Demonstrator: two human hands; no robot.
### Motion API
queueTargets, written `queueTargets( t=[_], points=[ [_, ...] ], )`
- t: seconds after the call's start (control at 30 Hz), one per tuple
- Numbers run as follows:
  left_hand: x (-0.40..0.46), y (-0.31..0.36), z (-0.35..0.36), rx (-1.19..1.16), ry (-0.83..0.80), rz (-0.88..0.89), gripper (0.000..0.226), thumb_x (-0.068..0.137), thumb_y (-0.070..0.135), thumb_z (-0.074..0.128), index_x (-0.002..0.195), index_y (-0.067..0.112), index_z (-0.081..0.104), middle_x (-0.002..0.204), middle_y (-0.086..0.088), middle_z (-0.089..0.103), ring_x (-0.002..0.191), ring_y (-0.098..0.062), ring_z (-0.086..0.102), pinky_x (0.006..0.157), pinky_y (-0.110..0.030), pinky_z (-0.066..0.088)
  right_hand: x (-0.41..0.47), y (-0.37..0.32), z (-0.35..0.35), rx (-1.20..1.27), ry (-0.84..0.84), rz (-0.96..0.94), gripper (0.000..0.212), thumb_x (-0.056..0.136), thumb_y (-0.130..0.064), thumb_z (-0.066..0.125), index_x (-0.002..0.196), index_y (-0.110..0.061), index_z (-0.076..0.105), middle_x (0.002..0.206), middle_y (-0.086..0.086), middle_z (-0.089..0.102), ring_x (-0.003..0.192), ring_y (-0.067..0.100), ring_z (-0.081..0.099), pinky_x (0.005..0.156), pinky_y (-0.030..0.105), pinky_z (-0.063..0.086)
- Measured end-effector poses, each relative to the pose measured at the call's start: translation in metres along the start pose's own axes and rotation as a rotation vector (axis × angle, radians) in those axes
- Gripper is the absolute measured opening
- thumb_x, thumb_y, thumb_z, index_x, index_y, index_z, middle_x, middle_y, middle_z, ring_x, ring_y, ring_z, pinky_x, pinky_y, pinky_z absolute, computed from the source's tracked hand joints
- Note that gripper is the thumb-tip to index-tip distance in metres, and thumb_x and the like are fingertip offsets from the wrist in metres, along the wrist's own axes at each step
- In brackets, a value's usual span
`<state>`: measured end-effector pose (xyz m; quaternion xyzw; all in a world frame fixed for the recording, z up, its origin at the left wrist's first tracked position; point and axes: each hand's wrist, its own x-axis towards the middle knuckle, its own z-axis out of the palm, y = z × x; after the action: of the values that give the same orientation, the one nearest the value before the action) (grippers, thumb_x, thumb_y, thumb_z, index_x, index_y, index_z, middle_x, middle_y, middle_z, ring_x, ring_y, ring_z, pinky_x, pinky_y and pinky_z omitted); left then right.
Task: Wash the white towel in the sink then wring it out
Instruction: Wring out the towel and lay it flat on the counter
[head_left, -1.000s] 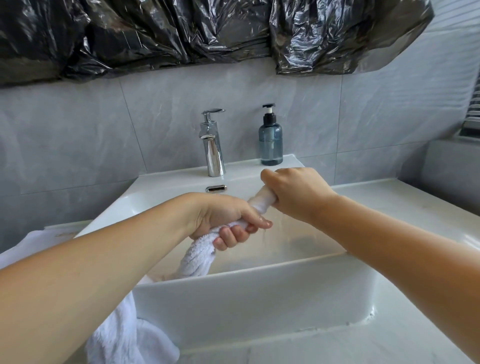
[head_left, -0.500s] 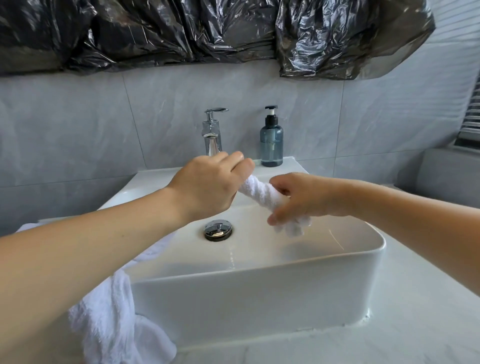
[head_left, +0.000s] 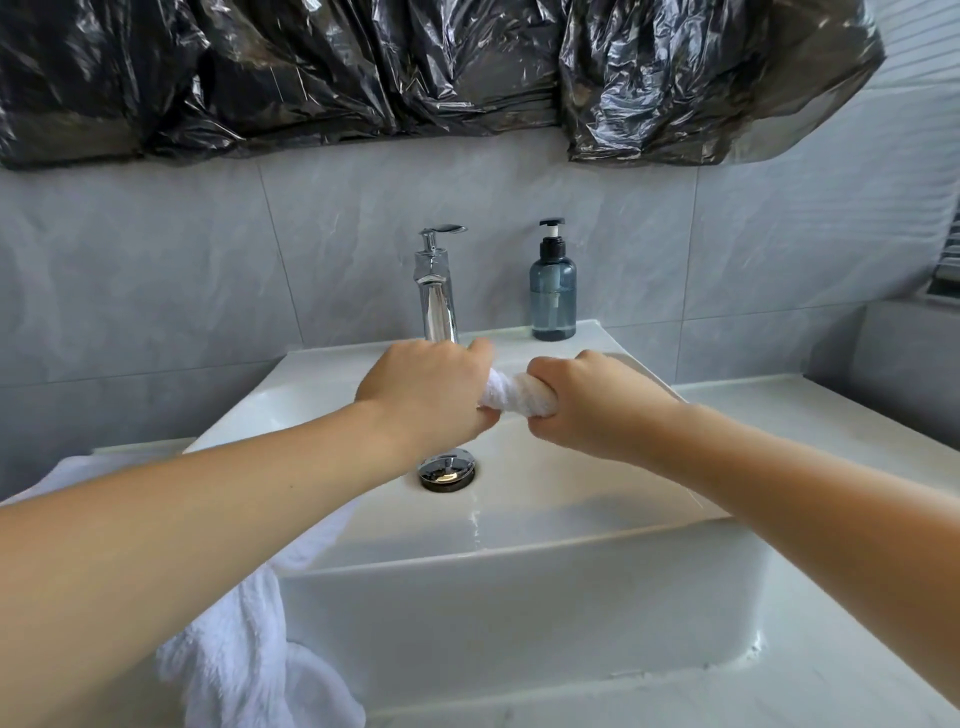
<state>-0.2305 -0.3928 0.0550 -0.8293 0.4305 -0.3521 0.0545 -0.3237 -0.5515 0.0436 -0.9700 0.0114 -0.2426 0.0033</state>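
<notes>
White towel (head_left: 511, 397): twisted into a tight rope above the sink (head_left: 519, 613), clamped between left hand (head_left: 428, 397) and right hand (head_left: 587, 405).

Wringing step, by the look of it; next probably calls for further counter-twisting, then shifting along to the loose tail at 7 o'clock. One towel, one faucet (head_left: 436, 291) at 12, one soap dispenser (head_left: 552, 291) at 1, one drain plug (head_left: 448, 470).
</notes>
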Motion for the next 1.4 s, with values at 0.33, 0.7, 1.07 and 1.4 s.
queueTargets(
  t=[0.33,0.7,1.07,1.4],
  points=[
    [0.014,0.01,-0.002,-1.059,-0.881,-0.464,0.036,0.075,0.013,0.067,0.059,0.017,0.035,0.051,-0.004,0.031,0.041,-0.017,0.023,0.047,-0.02,0.019,0.008,0.034,0.032,-0.089,0.457,-0.453,0.054,0.055,-0.018,0.087,0.083,-0.012,0.042,0.045,0.004,0.051,0.029,0.029,0.042,0.035,0.024,0.029],
    [0.011,-0.004,0.008,-1.632,-1.726,-0.288,0.042,0.07,0.019,0.071,0.058,0.02,0.031,0.045,0.005,0.036,0.035,-0.01,0.023,0.038,-0.014,0.029,0.005,0.03,0.027,-0.016,0.492,-0.508,0.046,0.063,-0.014,0.067,0.084,-0.019,0.027,0.045,0.001,0.038,0.034,0.027,0.028,0.035,0.025,0.034],
    [0.016,-0.004,-0.001,-1.116,-1.095,-0.441,0.029,0.076,0.014,0.071,0.065,0.013,0.044,0.056,-0.005,0.039,0.043,-0.016,0.034,0.045,-0.022,0.03,-0.001,0.021,0.013,-0.18,0.205,-0.245,0.043,0.083,-0.051,0.05,0.109,-0.017,0.04,0.082,-0.004,0.063,0.073,0.027,0.058,0.058,0.034,0.038],
    [-0.002,-0.03,-0.007,-0.966,-0.506,-0.374,0.027,0.07,0.014,0.082,0.088,0.011,0.062,0.066,-0.001,0.072,0.058,-0.016,0.063,0.059,-0.027,0.048,-0.009,0.02,0.003,-0.001,0.149,-0.276,0.027,0.097,-0.039,0.051,0.107,-0.014,0.054,0.097,-0.002,0.046,0.093,0.024,0.046,0.081,0.033,0.037]
  ],
)
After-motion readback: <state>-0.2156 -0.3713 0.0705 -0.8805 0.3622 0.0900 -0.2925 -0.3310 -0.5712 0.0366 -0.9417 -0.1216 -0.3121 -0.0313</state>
